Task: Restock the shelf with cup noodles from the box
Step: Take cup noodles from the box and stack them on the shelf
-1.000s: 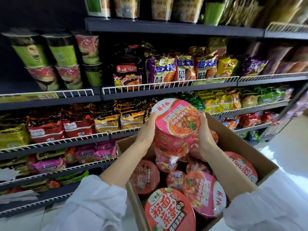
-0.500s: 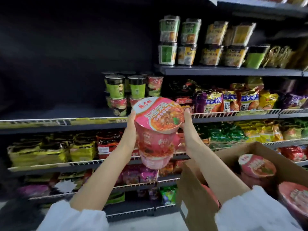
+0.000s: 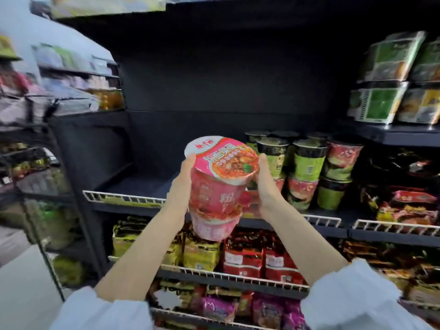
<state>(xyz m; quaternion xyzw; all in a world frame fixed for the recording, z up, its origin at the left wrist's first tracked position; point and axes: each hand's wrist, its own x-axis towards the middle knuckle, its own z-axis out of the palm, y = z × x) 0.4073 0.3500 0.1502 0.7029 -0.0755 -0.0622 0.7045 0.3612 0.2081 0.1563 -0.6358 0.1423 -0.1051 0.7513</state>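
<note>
Item one: your left hand (image 3: 182,186) presses flat against the left side of a stack of pink cup noodles (image 3: 220,186), thumb up at the rim of the top lid, fingers lying along the wall. Item two: your right hand (image 3: 267,186) holds the opposite side, fingers curved round the back of the stack and largely hidden by it. The stack counts at least two cups, one nested over the other, tilted slightly with the printed lid facing you; it is clamped between both palms and held in the air in front of the dark shelf (image 3: 142,184), above its white wire front rail (image 3: 123,198) and touching neither. Both forearms are bare, with white sleeves (image 3: 352,298) pushed back. Item three: just right of the stack, on the same shelf, stand stacked green and red noodle cups (image 3: 307,167) with dark lids. Item four: the shelf above right carries wrapped green noodle boxes (image 3: 381,101). Item five: the lower tiers hold yellow packets (image 3: 202,256), red packets (image 3: 242,260) and purple packets (image 3: 219,308), each behind a wire rail. Item six: a second rack (image 3: 66,96) at the left is blurred, its stock unreadable.
</note>
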